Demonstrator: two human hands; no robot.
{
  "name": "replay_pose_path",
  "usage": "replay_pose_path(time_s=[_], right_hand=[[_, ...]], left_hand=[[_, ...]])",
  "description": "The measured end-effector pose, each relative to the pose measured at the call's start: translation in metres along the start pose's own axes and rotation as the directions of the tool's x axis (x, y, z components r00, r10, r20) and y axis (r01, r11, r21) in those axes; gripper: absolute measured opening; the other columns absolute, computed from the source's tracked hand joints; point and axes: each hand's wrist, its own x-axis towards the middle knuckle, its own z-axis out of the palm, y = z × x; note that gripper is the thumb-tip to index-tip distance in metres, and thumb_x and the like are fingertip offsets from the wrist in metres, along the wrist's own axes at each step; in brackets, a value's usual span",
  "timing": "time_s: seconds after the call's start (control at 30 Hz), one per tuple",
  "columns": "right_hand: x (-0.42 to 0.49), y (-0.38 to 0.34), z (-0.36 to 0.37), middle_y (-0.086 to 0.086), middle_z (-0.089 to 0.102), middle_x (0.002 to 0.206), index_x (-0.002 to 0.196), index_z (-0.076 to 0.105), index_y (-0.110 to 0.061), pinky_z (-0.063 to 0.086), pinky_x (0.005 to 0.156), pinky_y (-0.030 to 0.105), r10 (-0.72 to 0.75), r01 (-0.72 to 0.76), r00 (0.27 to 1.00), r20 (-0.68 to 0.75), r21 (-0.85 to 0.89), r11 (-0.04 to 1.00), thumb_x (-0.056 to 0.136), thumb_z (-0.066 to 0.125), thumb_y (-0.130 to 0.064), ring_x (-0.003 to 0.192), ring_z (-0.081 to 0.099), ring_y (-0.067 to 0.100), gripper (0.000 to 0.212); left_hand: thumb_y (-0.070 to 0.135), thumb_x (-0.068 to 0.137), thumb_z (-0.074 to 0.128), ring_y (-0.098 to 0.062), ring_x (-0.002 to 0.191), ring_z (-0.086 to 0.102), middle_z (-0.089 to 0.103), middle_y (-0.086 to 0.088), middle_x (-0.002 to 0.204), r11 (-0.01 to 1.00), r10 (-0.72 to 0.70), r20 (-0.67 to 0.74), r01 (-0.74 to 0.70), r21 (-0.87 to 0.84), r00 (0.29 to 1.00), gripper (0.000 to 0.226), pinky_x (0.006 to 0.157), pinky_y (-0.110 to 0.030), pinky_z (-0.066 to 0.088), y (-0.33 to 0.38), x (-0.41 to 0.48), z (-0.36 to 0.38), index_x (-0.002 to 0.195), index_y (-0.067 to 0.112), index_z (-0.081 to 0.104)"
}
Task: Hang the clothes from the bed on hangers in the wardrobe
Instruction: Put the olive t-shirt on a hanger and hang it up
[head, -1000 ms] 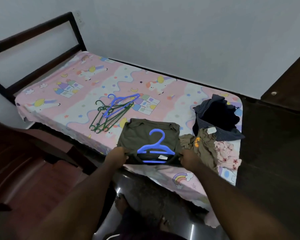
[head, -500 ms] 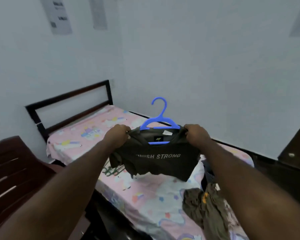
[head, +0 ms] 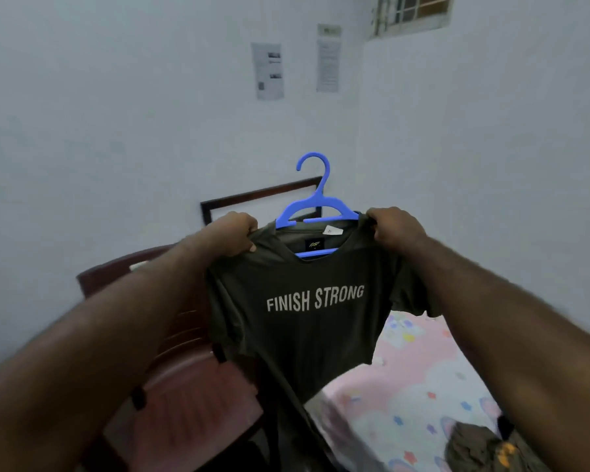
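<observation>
t-shirt (head: 307, 321) on blue hanger (head: 315, 202) held up before me, my left hand (head: 234, 238) pinching one shoulder, my right hand (head: 394, 226) gripping other. pink bed (head: 423, 386) below right, chair (head: 191, 396) below left, papers (head: 269, 71) on wall (head: 116, 131). versus half second ago: shirt hangs more unfolded, lettering plain.

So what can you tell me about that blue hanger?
The blue hanger looks like smooth plastic, with an open hook on top, sloping arms and a lower crossbar. It sits roughly upright inside the neck of the dark olive T-shirt, its ends hidden under the shirt shoulders that the left hand and right hand grip.
</observation>
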Motion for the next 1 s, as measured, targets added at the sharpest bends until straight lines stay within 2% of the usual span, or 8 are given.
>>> replay_pose_path(time_s=[0.13,0.27,0.37,0.47,0.6,0.7,0.87,1.0], right_hand=[[0.005,-0.095,0.015,0.007,0.063,0.104,0.099,0.059,-0.019,0.036,0.068,0.032,-0.129,0.128,0.992,0.010,0.050,0.991,0.083,0.047,-0.004,0.084,0.051,0.027,0.025],[-0.002,-0.208,0.028,0.010,0.063,0.107,0.105,0.060,-0.016,0.036,0.069,0.032,-0.300,0.297,0.952,0.052,0.065,0.953,0.083,0.050,-0.003,0.097,0.057,0.031,0.028],[-0.013,-0.291,0.038,0.011,0.063,0.108,0.107,0.062,-0.015,0.036,0.070,0.031,-0.421,0.412,0.905,0.066,0.121,0.903,0.083,0.051,-0.004,0.099,0.057,0.033,0.029],[-0.027,-0.371,0.045,0.009,0.061,0.100,0.096,0.058,-0.015,0.036,0.069,0.032,-0.533,0.516,0.843,0.069,0.171,0.839,0.084,0.049,-0.005,0.097,0.057,0.032,0.019],[-0.034,-0.480,0.058,0.006,0.059,0.097,0.087,0.052,-0.019,0.034,0.066,0.032,-0.669,0.635,0.739,0.086,0.244,0.733,0.084,0.047,-0.006,0.090,0.054,0.030,0.014],[-0.035,-0.561,0.080,0.009,0.062,0.100,0.088,0.055,-0.018,0.036,0.067,0.032,-0.755,0.701,0.654,0.050,0.333,0.630,0.087,0.047,-0.010,0.082,0.049,0.026,0.011],[-0.058,-0.693,0.112,0.010,0.064,0.100,0.083,0.050,-0.020,0.037,0.067,0.033,-0.897,0.810,0.443,-0.012,0.433,0.394,0.091,0.051,-0.018,0.090,0.057,0.032,0.009],[-0.066,-0.787,0.113,0.011,0.066,0.101,0.084,0.052,-0.022,0.040,0.069,0.034,-0.955,0.837,0.289,-0.061,0.500,0.221,0.093,0.052,-0.022,0.094,0.059,0.034,0.009]], left_hand=[[0.024,0.083,0.073,-0.021,0.085,0.050,0.061,-0.006,0.095,0.991,-0.134,-0.007,0.134,0.006,0.991,0.021,0.073,-0.028,0.038,-0.077,-0.067,-0.018,0.083,0.018,0.054],[0.030,0.091,0.065,-0.019,0.074,0.046,0.051,0.000,0.073,0.945,-0.279,0.036,0.281,-0.168,0.960,0.029,0.062,-0.029,0.034,-0.155,-0.160,-0.034,0.070,0.017,0.049],[0.026,0.096,0.057,-0.018,0.073,0.048,0.056,-0.003,0.077,0.897,-0.380,0.099,0.393,-0.204,0.919,0.024,0.067,-0.029,0.037,-0.207,-0.231,-0.043,0.079,0.009,0.059],[0.020,0.095,0.057,-0.023,0.083,0.054,0.062,-0.008,0.087,0.852,-0.503,0.066,0.507,-0.130,0.862,0.019,0.073,-0.030,0.039,-0.258,-0.286,-0.054,0.090,0.003,0.064],[0.021,0.095,0.057,-0.026,0.095,0.058,0.065,-0.009,0.101,0.757,-0.653,-0.115,0.649,-0.068,0.749,0.016,0.077,-0.029,0.042,-0.321,-0.354,-0.063,0.100,0.009,0.066],[0.023,0.095,0.056,-0.026,0.095,0.059,0.067,-0.008,0.104,0.661,-0.741,-0.213,0.748,-0.062,0.637,0.014,0.083,-0.036,0.048,-0.363,-0.406,-0.061,0.100,0.015,0.066],[0.026,0.095,0.055,-0.026,0.096,0.059,0.065,-0.007,0.108,0.442,-0.872,-0.239,0.897,-0.010,0.427,0.016,0.085,-0.039,0.051,-0.418,-0.487,-0.066,0.105,0.019,0.065],[0.027,0.097,0.051,-0.028,0.097,0.058,0.064,-0.009,0.110,0.245,-0.929,-0.267,0.967,0.074,0.256,0.018,0.077,-0.034,0.047,-0.449,-0.528,-0.091,0.108,0.019,0.062]])
